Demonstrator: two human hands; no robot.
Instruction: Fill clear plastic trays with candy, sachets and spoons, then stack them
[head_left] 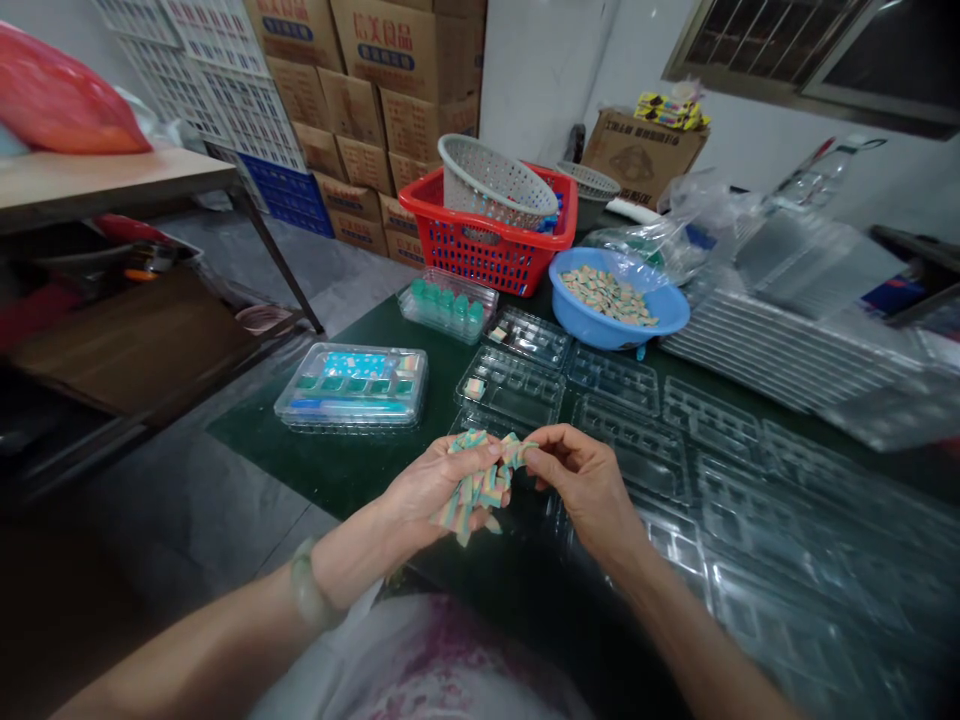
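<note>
My left hand [439, 485], with a pale bangle on its wrist, holds a bunch of small striped pieces [480, 487] in green, cream and peach. The fingertips of my right hand [574, 468] pinch one such piece at the right side of the bunch. Just beyond my hands lie clear plastic trays [517, 385] with moulded compartments; two of them hold a striped piece in a left compartment, one of these being the piece [474, 388] nearest my hands. More of the pieces fill a blue bowl [574, 318] farther back.
At the left stands a stack of filled clear trays [352, 415]. Behind are a clear box with green bottles [448, 308] and a red basket [487, 262] holding a grey colander [495, 185]. Stacked clear trays [780, 350] lie at the right. Another table [112, 175] stands left.
</note>
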